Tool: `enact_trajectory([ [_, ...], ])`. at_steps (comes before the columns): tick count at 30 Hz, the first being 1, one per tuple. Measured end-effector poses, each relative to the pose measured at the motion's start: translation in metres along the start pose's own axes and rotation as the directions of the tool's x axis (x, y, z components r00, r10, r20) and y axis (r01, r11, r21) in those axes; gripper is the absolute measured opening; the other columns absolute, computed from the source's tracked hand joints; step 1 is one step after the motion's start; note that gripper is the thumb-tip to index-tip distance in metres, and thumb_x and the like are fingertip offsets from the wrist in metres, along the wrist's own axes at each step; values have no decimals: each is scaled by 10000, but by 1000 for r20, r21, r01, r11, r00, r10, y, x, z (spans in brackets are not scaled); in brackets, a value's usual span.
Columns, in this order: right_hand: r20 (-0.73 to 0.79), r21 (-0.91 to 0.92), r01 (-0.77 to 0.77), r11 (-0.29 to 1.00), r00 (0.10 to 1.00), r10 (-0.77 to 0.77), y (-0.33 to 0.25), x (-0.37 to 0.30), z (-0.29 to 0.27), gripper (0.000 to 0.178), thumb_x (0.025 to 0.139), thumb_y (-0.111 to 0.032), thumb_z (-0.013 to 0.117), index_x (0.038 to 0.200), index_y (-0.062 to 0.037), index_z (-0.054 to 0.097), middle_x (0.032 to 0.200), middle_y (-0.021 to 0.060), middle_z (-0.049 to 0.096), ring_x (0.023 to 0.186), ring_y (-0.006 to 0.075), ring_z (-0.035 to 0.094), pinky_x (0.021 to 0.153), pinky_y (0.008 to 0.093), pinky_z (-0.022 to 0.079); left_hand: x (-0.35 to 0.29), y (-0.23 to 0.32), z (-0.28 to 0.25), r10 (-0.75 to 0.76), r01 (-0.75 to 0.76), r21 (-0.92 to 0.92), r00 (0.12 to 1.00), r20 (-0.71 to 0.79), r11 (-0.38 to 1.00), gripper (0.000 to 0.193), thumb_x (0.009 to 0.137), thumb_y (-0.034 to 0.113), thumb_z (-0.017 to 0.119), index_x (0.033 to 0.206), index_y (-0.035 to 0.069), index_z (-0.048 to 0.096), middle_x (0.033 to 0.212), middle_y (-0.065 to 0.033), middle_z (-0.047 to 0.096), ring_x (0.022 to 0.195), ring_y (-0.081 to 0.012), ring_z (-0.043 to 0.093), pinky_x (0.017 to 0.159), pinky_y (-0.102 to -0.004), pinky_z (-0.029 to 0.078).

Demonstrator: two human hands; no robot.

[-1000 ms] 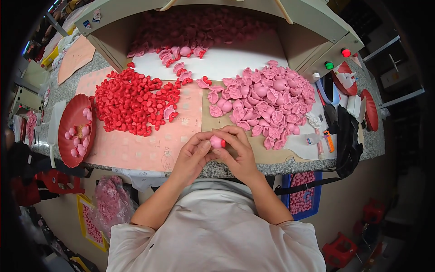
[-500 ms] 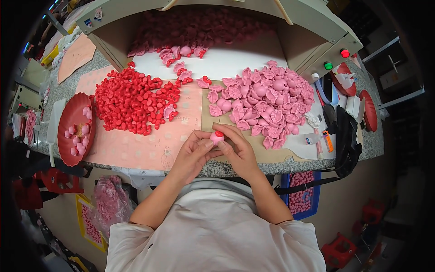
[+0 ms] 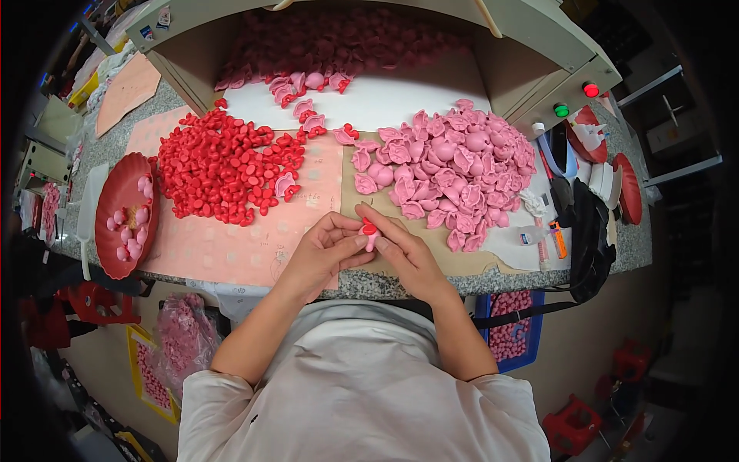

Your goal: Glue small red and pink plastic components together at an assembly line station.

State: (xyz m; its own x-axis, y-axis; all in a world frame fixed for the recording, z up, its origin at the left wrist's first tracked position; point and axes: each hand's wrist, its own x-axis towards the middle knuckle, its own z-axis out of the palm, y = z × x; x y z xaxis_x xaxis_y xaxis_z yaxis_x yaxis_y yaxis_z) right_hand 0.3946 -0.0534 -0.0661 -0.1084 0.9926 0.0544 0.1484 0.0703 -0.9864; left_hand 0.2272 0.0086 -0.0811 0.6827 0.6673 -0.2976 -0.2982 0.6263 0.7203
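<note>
Pink and red, a small pink-and-red piece sits between the fingertips of both hands, just above the near edge of the table. The left hand pinches it between thumb and fingers, the right hand closes on its other side; the digits cover much of it—how its two parts meet cannot be made out. Beyond lie a pile of red pieces to the left and a pile of pink petal-shaped pieces to the right. Inside the grey cabinet, more pink pieces fade into shadow, the cabinet's top cut off by the frame. Below the table edge, a blue crate is partly hidden by the strap and arm. One second ago the held piece's red end faced right; now it points up, away from the body—and the pink part shows narrower than half a second ago.
</note>
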Motion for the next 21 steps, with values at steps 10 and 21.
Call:
enact_trajectory([
  [10,30,151,-66,986,998,62,14,1,-8,439,924,-48,421,1358,6,379,1362,99,440,1222,155,425,1006,287,338,7,-3,-2,-13,13,-31,1000,2,999,158,887,16,553,1035,24,500,1046,-96,606,966,-158,611,872,-315,523],
  [21,78,227,-66,972,996,50,17,4,-15,452,916,-43,442,1357,23,369,1381,103,420,1242,162,411,1018,296,335,13,-10,-3,40,-40,19,999,-25,999,160,868,-12,567,1014,27,516,1020,-99,619,940,-170,621,869,-332,526],
])
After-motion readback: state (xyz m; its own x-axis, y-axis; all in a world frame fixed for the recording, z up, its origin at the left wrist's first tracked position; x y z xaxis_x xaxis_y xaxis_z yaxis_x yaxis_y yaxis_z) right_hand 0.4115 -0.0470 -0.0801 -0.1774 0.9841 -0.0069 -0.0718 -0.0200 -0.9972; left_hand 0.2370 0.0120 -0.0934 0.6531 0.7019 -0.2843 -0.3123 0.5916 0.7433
